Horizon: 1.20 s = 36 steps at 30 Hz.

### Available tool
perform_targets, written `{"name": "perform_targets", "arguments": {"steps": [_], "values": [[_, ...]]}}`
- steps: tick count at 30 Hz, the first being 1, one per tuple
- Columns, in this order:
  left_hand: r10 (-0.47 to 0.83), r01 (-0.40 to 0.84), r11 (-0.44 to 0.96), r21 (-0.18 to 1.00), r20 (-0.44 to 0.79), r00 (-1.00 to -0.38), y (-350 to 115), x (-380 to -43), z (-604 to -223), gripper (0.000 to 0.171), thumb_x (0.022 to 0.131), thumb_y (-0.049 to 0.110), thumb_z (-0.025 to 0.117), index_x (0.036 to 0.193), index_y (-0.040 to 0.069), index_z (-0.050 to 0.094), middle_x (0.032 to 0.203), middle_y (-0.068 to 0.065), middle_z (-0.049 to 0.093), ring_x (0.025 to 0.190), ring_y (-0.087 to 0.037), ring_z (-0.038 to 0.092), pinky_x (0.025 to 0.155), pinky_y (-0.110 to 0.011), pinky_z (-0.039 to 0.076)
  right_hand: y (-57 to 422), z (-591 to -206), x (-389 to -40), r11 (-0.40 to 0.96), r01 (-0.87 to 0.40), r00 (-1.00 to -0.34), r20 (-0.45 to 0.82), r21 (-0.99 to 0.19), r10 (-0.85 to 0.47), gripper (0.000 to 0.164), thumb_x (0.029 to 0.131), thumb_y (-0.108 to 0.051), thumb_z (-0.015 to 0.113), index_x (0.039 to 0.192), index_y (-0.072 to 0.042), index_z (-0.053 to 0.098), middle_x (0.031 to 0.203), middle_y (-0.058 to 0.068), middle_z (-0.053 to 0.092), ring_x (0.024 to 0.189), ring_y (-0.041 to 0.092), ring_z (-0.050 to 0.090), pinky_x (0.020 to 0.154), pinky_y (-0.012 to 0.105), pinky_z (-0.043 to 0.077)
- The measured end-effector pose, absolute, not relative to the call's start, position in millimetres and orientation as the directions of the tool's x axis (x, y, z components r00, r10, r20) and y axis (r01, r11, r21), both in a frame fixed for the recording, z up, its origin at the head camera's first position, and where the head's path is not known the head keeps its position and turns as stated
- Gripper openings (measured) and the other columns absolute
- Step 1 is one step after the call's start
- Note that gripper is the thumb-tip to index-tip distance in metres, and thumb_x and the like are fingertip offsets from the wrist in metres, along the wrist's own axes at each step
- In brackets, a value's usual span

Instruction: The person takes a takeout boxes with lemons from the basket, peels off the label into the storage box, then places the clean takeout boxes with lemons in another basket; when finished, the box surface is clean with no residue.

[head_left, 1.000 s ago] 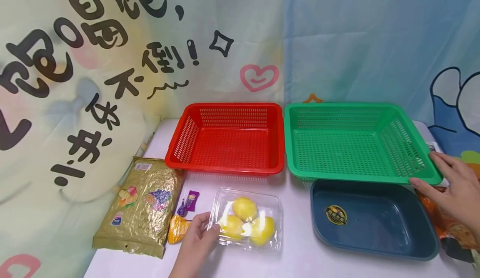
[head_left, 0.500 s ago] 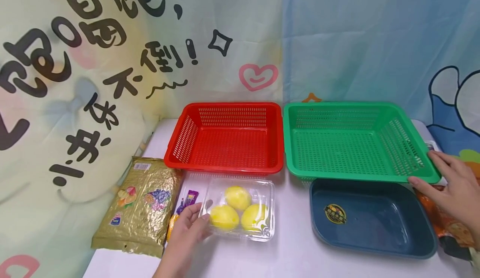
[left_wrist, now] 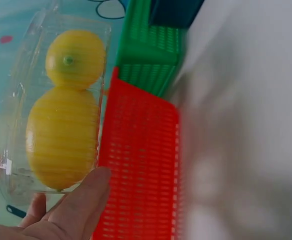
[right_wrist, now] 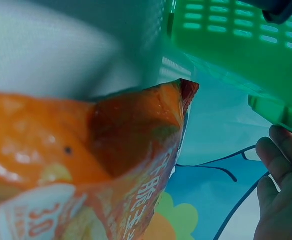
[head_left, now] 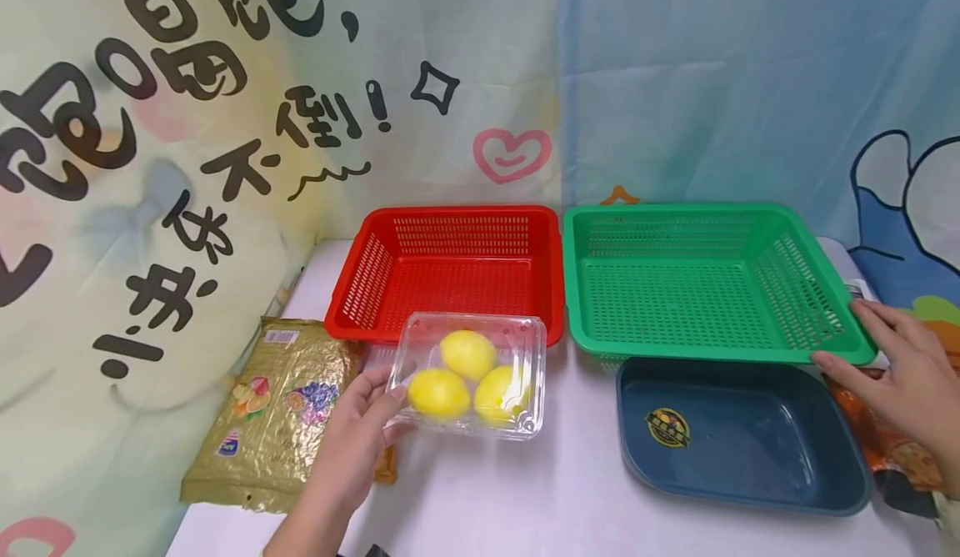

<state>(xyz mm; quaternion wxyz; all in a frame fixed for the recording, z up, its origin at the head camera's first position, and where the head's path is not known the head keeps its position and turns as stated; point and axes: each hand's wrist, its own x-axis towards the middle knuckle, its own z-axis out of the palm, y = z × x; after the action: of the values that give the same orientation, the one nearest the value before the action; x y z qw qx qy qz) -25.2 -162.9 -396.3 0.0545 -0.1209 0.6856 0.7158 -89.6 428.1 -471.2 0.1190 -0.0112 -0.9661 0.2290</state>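
Observation:
My left hand (head_left: 352,432) grips the left edge of a clear plastic box (head_left: 537,378), thumb on top and fingers underneath. Inside the closed box are three lemons (head_left: 468,354). It hangs above the table, covering part of the red basket's (head_left: 461,286) near rim in the head view. The left wrist view shows two of the lemons (left_wrist: 61,137) through the box wall, beside the red basket (left_wrist: 138,160). My right hand (head_left: 911,373) rests at the near right corner of the green basket (head_left: 697,353), fingers fairly straight along its outer rim.
A blue-grey tub (head_left: 742,465) stands before the green basket. An orange snack bag (right_wrist: 130,150) lies right of it, partly under my right arm. On the left lies a gold bag (head_left: 262,424); an orange packet (head_left: 386,465) is mostly hidden by my left hand.
My left hand has lifted the box of lemons off the table and moved it up, away from me and slightly left, toward the red basket. The right hand stays at the green basket's corner.

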Motion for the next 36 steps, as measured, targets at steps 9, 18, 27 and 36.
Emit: {"name": "perform_targets", "arguments": {"steps": [9, 18, 27, 36], "values": [[-0.047, -0.235, -0.061, 0.970, -0.238, -0.970, -156, -43, -378, 0.040, 0.105, 0.013, 0.057, 0.142, -0.001, 0.048, 0.137, -0.018, 0.061, 0.109, -0.020, 0.069, 0.091, -0.035, 0.065, 430, -472, -91, 0.901, -0.025, -0.975, 0.211, -0.433, 0.074, 0.096, 0.102, -0.048, 0.064, 0.164, 0.004, 0.011, 0.169, 0.034, 0.009, 0.154, 0.056, 0.008, 0.128, 0.073, 0.003], [0.019, -0.206, -0.026, 0.978, -0.205, -0.979, -140, -82, -361, 0.043, 0.102, 0.017, 0.058, 0.140, -0.002, 0.050, 0.133, -0.018, 0.059, 0.101, -0.020, 0.068, 0.092, -0.036, 0.065, 428, -472, -90, 0.897, -0.023, -0.973, 0.217, -0.442, 0.081, 0.094, 0.103, -0.046, 0.063, 0.164, 0.004, 0.012, 0.169, 0.034, 0.010, 0.154, 0.056, 0.009, 0.128, 0.073, 0.004], [0.064, -0.224, 0.047, 0.973, -0.227, -0.972, -118, -122, -346, 0.045, 0.101, 0.027, 0.065, 0.139, 0.007, 0.053, 0.133, -0.013, 0.061, 0.114, -0.027, 0.066, 0.095, -0.041, 0.064, 426, -469, -89, 0.899, -0.010, -0.978, 0.193, -0.438, 0.083, 0.096, 0.103, -0.048, 0.062, 0.164, 0.004, 0.009, 0.170, 0.034, 0.005, 0.155, 0.057, 0.005, 0.128, 0.074, 0.002], [0.101, -0.240, 0.151, 0.959, -0.256, -0.961, -93, -156, -336, 0.045, 0.100, 0.035, 0.067, 0.137, 0.013, 0.055, 0.132, -0.008, 0.064, 0.119, -0.027, 0.068, 0.095, -0.042, 0.064, 428, -471, -89, 0.900, -0.019, -0.976, 0.204, -0.435, 0.078, 0.096, 0.102, -0.047, 0.064, 0.164, 0.004, 0.011, 0.170, 0.035, 0.007, 0.153, 0.058, 0.008, 0.127, 0.075, 0.002]]}}
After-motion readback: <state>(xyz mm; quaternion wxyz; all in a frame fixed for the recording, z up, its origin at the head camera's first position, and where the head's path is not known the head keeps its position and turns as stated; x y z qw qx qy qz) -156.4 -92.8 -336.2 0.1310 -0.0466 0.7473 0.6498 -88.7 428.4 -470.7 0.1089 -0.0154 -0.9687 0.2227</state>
